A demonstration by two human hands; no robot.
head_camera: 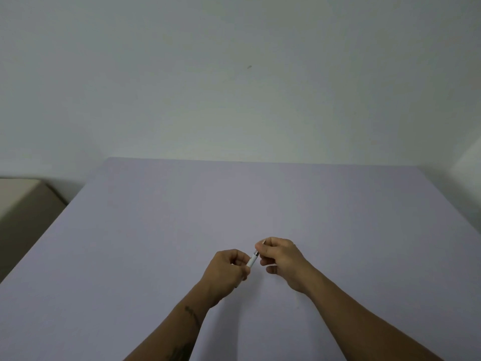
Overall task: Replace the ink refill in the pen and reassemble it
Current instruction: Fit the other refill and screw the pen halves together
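Note:
A white pen (pixel 252 261) with a silver metal front end is held between both hands above the lavender table (pixel 182 217). My left hand (pixel 225 273) grips the white barrel, most of which is hidden in the fist. My right hand (pixel 282 259) pinches the silver tip section, whose point pokes out above the fingers. The pen slants up to the right. Whether the tip is screwed on or loose cannot be made out.
The table runs back to a plain pale wall (pixel 234 87). A beige box-like object (pixel 23 204) stands off the table's left side. No loose refill or other pen part shows on the tabletop.

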